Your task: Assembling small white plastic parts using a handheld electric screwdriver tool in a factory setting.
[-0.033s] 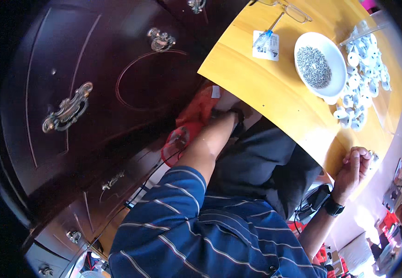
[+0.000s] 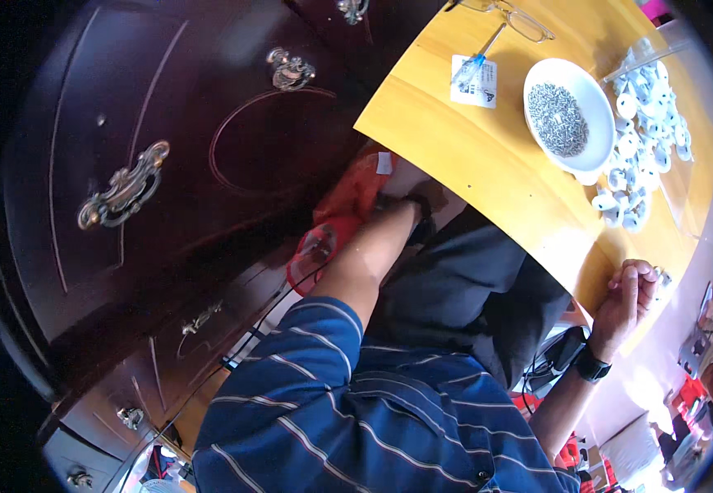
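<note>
A dark wooden cabinet (image 2: 151, 164) with ornate brass handles fills the left of my view, its drawers running down toward the lower left corner. To the right of it a yellow wooden table (image 2: 488, 156) curves across the upper right. My dark trousers (image 2: 463, 287) show below the table edge, and my blue striped sleeve (image 2: 332, 411) covers the bottom of the view.

My left hand (image 2: 402, 209) reaches down between the cabinet and the table edge, into a red bag (image 2: 336, 218) that hangs there beside the cabinet front. The fingers are hidden in the bag's folds, so I cannot tell whether they grip anything.

My right hand (image 2: 632, 287), with a black watch (image 2: 591, 363) on the wrist, rests at the near edge of the table, fingers curled shut around a small metal piece that barely shows at the fingertips.

On the table a white bowl (image 2: 570, 115) holds small grey screws. Just right of it lies a heap of white plastic parts (image 2: 644, 131). Left of the bowl lies a white card (image 2: 473, 82) with a blue pen across it, and glasses (image 2: 521, 20) lie at the far edge
</note>
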The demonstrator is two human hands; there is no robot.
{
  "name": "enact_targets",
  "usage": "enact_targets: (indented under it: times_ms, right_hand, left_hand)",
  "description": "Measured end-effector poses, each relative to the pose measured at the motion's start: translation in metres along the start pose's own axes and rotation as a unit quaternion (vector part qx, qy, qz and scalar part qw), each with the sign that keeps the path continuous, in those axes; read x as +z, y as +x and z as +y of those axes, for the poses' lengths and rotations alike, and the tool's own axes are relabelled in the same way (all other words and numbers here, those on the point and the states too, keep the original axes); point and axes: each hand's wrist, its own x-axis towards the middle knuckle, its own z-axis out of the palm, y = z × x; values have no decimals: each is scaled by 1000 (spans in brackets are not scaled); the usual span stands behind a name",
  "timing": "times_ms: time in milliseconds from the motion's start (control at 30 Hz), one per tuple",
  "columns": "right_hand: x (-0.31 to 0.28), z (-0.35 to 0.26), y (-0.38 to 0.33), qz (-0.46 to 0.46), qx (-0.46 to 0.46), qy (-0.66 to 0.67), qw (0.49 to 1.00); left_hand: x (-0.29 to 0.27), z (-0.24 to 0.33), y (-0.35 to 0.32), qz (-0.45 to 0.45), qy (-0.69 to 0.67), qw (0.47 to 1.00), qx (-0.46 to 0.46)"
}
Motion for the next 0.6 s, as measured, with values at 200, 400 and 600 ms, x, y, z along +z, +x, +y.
enact_targets:
  times_ms: [200,400,600]
  right_hand:
    - [-19,-1,0,58,-10,-35,998]
    - [6,4,2,30,-29,0,999]
    - [4,9,2,32,-31,-10,999]
  left_hand:
    - [-67,79,-64,-102,-4,995,22]
    - [-55,-1,-157,128,138,980,70]
    - [-85,26,-220,132,-239,956,-103]
